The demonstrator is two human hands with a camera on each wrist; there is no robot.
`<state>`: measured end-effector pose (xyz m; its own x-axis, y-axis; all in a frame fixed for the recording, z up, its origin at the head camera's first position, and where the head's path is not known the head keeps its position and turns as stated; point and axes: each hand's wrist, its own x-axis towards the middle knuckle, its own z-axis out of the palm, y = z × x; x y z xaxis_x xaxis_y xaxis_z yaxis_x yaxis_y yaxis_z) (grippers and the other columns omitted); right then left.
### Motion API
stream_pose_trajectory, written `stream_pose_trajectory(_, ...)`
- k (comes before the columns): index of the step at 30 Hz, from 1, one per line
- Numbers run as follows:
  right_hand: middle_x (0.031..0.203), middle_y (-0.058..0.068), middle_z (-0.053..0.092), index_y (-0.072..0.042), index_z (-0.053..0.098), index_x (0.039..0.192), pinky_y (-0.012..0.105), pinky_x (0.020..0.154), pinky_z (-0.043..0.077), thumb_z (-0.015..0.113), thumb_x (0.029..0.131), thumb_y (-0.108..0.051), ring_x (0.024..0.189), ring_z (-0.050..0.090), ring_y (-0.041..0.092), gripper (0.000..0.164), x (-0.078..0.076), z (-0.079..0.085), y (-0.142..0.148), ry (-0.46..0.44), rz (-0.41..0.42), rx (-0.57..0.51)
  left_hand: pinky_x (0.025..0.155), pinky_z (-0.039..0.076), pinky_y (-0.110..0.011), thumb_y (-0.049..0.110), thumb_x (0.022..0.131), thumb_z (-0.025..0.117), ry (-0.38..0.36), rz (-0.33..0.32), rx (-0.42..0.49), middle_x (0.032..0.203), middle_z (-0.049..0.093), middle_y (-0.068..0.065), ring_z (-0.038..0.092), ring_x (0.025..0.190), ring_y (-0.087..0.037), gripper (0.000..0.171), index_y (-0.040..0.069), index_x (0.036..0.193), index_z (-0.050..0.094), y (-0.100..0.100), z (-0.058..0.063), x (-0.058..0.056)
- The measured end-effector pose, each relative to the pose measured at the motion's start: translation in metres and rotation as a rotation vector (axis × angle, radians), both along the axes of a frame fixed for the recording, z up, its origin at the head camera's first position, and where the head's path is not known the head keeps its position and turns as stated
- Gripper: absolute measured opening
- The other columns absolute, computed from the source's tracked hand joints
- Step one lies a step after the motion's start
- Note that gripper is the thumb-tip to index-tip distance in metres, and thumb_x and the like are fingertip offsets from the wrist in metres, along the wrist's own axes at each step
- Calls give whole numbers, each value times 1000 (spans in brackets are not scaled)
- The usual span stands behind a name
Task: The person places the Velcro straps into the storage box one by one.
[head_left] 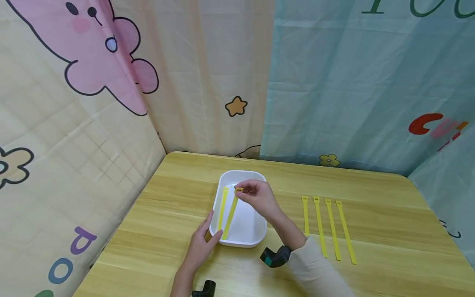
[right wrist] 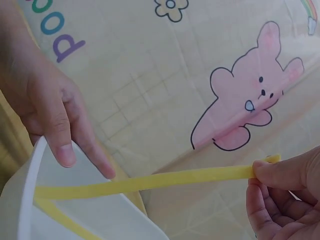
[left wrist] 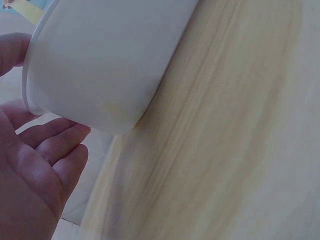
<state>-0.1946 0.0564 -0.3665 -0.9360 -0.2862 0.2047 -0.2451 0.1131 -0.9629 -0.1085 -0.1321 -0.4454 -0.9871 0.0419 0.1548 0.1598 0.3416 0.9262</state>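
Note:
A white rectangular plastic tray [head_left: 245, 225] stands on the table. My left hand [head_left: 200, 249] holds its near left side, thumb over the rim and the other fingers along the outside wall, as the left wrist view shows of the tray [left wrist: 105, 65]. Between thumb and forefinger my right hand [head_left: 259, 199] pinches the slotted end of a yellow strap [head_left: 231, 216]. That strap [right wrist: 190, 177] slants down, its far tip against the tray's inner wall near my left thumb. A second yellow strap [head_left: 222, 208] lies in the tray to its left.
Several more yellow straps [head_left: 320, 227] with slotted ends lie in a row on the wooden table [head_left: 386, 222], right of the tray. Printed curtains [head_left: 208, 82] hang behind and beside the table. A black wrist camera [head_left: 275, 256] sits on the right wrist.

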Motion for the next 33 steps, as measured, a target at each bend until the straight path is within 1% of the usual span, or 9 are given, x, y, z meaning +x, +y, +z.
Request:
stream_pose_trajectory(6,86,12,66,8,66,96,26,66,53,68,80,1,71,61,15,17,2,-4,-4,-10,38,-54,104,23,-48,14,89,62,-14,5,7,142,29,-22,26,130,-38,64,-2,142,28,-1,-1,2)
stream_pose_trajectory(10,87,12,66,7,67,96,26,67,53,68,80,1,73,61,15,17,1,-6,-5,-29,43,-69,103,23,-48,14,89,61,-17,5,8,142,29,-23,26,130,-38,64,-1,142,29,-1,0,2)
stream_pose_trajectory(15,84,12,66,7,67,97,24,64,52,68,80,0,70,58,16,18,0,-6,-5,-30,28,-42,103,23,-47,13,89,61,-27,3,6,142,29,-23,27,130,-38,64,-1,142,28,0,1,3)
stream_pose_trajectory(17,83,11,65,7,67,97,23,63,51,68,81,0,69,57,16,17,-2,-7,-5,-32,15,-25,103,24,-47,13,89,61,-28,2,4,142,29,-23,26,130,-38,64,-2,142,28,-1,-1,2)
stream_pose_trajectory(19,83,10,65,6,67,96,23,63,51,68,80,1,68,56,16,17,-4,-7,-5,-34,0,-14,103,23,-48,14,89,61,-22,-2,7,142,28,-23,26,130,-38,65,-1,142,27,-2,-6,1)
stream_pose_trajectory(25,84,8,65,6,67,95,24,63,52,69,80,2,69,57,16,16,-11,-9,-5,-39,-48,-6,104,22,-48,21,89,62,-1,-4,12,144,29,-17,26,131,-34,66,8,144,28,-7,-33,-11)
stream_pose_trajectory(28,84,8,65,5,68,95,24,64,52,69,80,2,71,57,17,16,-14,-10,-5,-42,-65,-2,104,23,-46,26,88,63,8,-2,6,145,30,-15,26,132,-31,68,10,145,29,-9,-37,-13)
stream_pose_trajectory(33,87,8,65,3,69,95,24,67,52,69,80,1,73,58,17,15,-21,-13,-5,-74,-99,-8,104,24,-46,30,88,63,19,0,6,144,30,-14,27,131,-30,69,10,144,29,-8,-37,-14)
